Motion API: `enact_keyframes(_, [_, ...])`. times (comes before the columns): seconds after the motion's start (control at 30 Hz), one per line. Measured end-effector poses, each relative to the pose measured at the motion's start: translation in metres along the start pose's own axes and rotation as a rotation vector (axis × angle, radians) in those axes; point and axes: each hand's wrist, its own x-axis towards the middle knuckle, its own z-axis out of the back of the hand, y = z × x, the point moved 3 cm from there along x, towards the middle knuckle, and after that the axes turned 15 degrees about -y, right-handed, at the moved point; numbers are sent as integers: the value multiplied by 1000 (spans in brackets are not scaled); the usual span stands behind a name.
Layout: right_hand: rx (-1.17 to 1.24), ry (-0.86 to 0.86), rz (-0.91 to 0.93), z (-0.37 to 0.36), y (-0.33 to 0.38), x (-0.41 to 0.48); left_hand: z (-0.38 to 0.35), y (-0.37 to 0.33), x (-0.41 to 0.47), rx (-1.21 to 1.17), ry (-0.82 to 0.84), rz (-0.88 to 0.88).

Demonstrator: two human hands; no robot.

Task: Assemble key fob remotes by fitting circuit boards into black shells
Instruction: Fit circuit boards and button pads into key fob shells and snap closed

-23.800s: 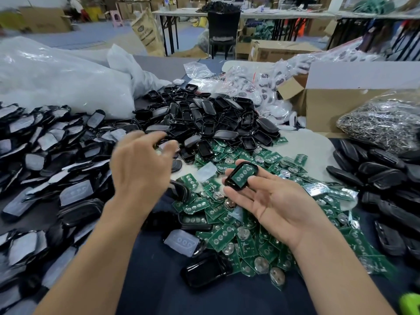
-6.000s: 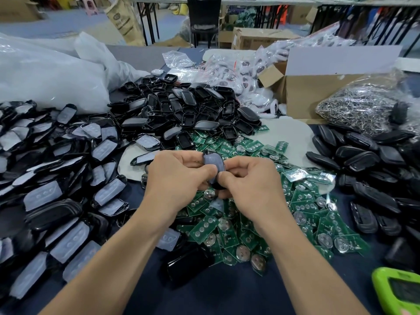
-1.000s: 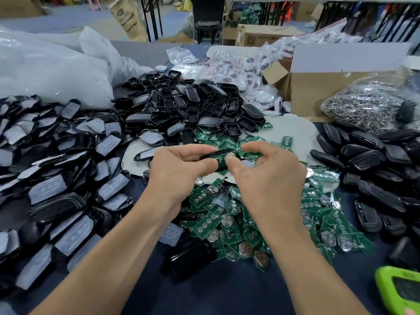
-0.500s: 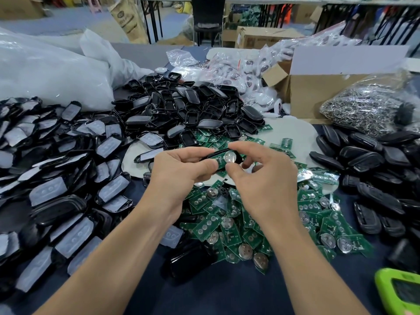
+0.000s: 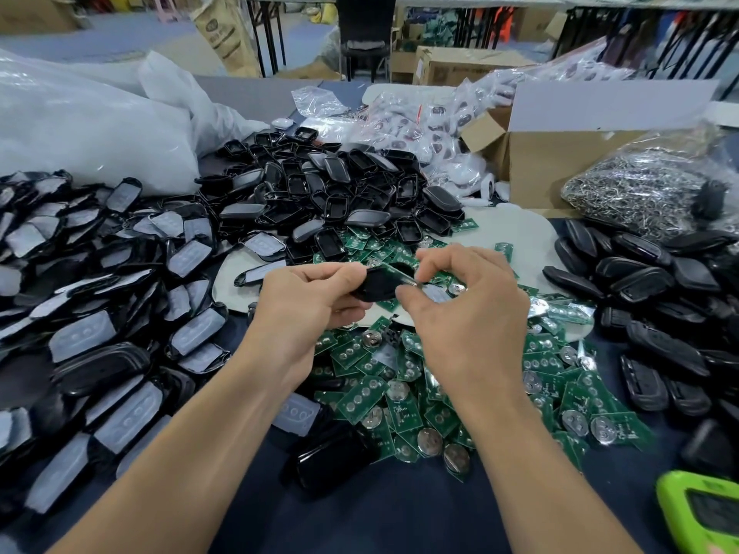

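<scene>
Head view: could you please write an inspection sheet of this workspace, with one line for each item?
Surface: dark blue table top, mostly covered with parts.
Job's things: black shell and circuit board held above the loose circuit boards; empty shells heaped behind; further shells at the right.
Clutter: white plastic bag, cardboard box, bag of metal rings, green device.
Hands: left hand grips the black shell; right hand pinches the circuit board at the shell.
Cables: nothing seen.
Surroundings: chair and cartons behind the table.
</scene>
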Motion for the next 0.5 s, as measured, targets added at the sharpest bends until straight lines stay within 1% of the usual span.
enact_keyframes(0.07, [28,54,-58,0,-2,2,4,0,4,74,-104,-83])
enact_keyframes(0.13, [53,75,-96,-1,-3,3,5,-1,5,108,-145,-111])
enact_keyframes(0.27, [130,50,-84,0,1,1,3,-2,2,86,-103,-85])
enact_keyframes(0.43, [274,126,-127,-2,2,2,4,-3,2,75,-68,-88])
enact_keyframes(0.5, [318,121,-148,-3,2,2,4,-3,2,81,-62,-94])
